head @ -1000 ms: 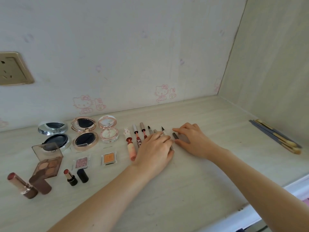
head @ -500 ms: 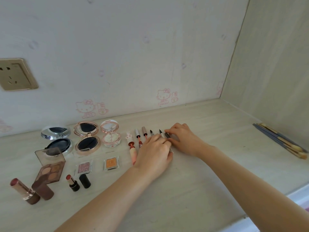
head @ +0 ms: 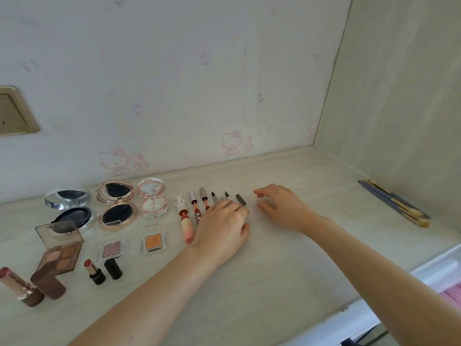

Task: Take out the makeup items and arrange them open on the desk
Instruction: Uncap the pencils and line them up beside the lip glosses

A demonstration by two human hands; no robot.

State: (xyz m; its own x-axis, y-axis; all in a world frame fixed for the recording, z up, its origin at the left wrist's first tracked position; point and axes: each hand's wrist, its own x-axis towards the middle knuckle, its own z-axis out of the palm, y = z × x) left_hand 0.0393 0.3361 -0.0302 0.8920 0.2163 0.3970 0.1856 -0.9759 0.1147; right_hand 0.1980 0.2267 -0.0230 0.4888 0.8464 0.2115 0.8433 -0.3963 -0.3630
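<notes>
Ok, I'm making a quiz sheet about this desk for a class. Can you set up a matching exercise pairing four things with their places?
Things:
1. silver compact
2. brushes
3. orange eyeshadow pan
4. socket plate

Places:
A. by the right side wall
B. on the back wall, far left
C. in front of the pink round compact
D. leftmost of the open round compacts

Pairs: 1-D, 2-A, 3-C, 4-B

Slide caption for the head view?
Left hand rests on the liner pens; right hand hovers open beside them.

Pale wood desk (head: pixel 287 258) bears open compacts (head: pixel 117 207), lipsticks (head: pixel 93 270), pens (head: pixel 240 199), brushes (head: pixel 396 203)
</notes>
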